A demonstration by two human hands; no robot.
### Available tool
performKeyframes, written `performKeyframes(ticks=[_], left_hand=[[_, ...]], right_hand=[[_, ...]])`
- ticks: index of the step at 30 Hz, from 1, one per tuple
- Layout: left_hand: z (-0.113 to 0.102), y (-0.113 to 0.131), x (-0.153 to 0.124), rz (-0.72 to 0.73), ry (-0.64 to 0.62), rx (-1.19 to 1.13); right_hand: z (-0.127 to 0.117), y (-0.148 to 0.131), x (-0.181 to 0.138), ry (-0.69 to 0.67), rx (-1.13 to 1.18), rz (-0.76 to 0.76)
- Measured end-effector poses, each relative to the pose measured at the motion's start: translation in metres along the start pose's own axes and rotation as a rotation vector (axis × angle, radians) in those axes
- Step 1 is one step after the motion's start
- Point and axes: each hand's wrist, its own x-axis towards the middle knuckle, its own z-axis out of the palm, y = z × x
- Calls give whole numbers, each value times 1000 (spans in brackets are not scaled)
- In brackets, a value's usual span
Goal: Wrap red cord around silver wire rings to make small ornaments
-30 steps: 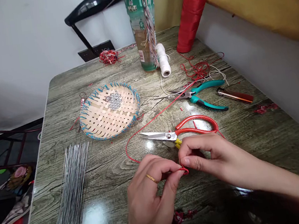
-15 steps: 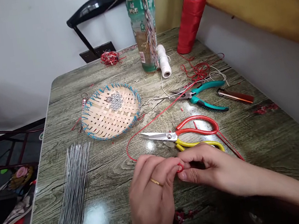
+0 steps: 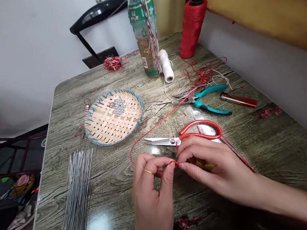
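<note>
A small loop of red cord (image 3: 174, 162) is pinched between thumb and fingers of my left hand (image 3: 154, 194), which wears a gold ring. Against the loop's right side, my right hand (image 3: 215, 163) grips the same cord with thumb and fingertips. From behind my left hand the cord runs up the table towards a red tangle (image 3: 203, 75). Just beyond my hands lie scissors (image 3: 171, 141) with one red handle; the yellow handle is mostly hidden under my right hand. Another red strand trails past my right forearm.
A shallow woven basket (image 3: 106, 123) with blue edging holds small metallic pieces. Thin wires (image 3: 76, 204) lie at left. Teal-handled pliers (image 3: 212, 109), a lighter (image 3: 239, 100), a white spool (image 3: 166, 66), a red thread cone (image 3: 193, 28) and a bottle (image 3: 139, 37) stand or lie beyond.
My left fingers have turned and opened out, so the red loop shows more plainly. My right hand has shifted over the scissors' yellow handle. The view has tilted slightly.
</note>
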Motion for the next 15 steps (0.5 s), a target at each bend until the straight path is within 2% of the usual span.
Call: performKeyframes(ticks=[7, 9, 11, 15], left_hand=[[-2, -1, 10, -403, -186, -368], [-2, -2, 12, -472, -212, -410], [-2, -1, 12, -444, -184, -370], [-1, 1, 7, -254, -103, -248]], right_hand=[[2, 5, -3, 20, -106, -65], [3, 6, -3, 15, -109, -65], [3, 6, -3, 6, -90, -32], [3, 5, 1, -85, -31, 138]])
